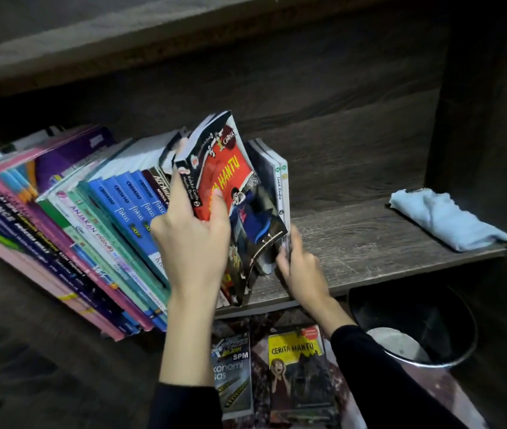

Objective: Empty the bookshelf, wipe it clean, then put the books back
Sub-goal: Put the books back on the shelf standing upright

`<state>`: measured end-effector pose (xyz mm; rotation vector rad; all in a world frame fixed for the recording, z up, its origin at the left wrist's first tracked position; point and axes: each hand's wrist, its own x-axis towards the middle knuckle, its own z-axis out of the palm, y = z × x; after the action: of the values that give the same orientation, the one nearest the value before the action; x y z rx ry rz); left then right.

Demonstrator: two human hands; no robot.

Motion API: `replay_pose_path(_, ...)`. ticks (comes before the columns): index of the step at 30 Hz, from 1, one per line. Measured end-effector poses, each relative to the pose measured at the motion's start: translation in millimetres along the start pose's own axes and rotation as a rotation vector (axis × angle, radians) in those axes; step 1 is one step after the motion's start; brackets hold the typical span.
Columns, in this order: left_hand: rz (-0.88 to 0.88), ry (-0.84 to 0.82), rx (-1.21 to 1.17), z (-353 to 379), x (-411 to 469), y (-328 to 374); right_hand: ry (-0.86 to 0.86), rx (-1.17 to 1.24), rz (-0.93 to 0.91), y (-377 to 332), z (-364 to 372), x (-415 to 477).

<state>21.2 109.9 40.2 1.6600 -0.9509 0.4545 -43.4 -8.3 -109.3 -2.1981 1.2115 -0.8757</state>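
Bookshelf (369, 239) board runs beneath both hands. A leaning row of books (91, 218) stands left of the left hand (193, 233), which grips a red paperback (230, 178). The right hand (300, 269) pinches thin books (280, 184) at their lower edge. A blue cloth (444, 218) lies well right of it. Probably wise: brace the leaning row while the paperback moves, so nothing topples.

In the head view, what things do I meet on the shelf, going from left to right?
Leaning row of books, red book gripped by the left hand, thin books held by the right hand, blue cloth.
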Motion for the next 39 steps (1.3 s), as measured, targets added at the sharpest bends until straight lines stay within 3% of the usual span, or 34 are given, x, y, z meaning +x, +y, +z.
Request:
replay_pose_path(6, 0.183, 0.023, 0.024, 2, 8, 14, 0.073, 0.068, 0.060, 1, 4, 0)
replay_pose_path(12, 0.218, 0.020, -0.007, 16, 9, 9, 0.226, 0.172, 0.063, 6, 9, 0)
replay_pose_path(21, 0.191, 0.065, -0.041, 26, 7, 3, 0.310, 0.198, 0.154, 5, 10, 0)
replay_pose_path(28, 0.040, 0.197, -0.062, 23, 13, -9, 0.389, 0.345, 0.261, 7, 11, 5)
replay_pose_path(34, 0.057, 0.168, -0.071, 38, 5, -15, 0.345, 0.288, 0.232, 6, 10, 2)
replay_pose_path(39, -0.033, 0.051, -0.078, 65, -12, -32, 0.315, 0.181, 0.062, -4, 2, -2)
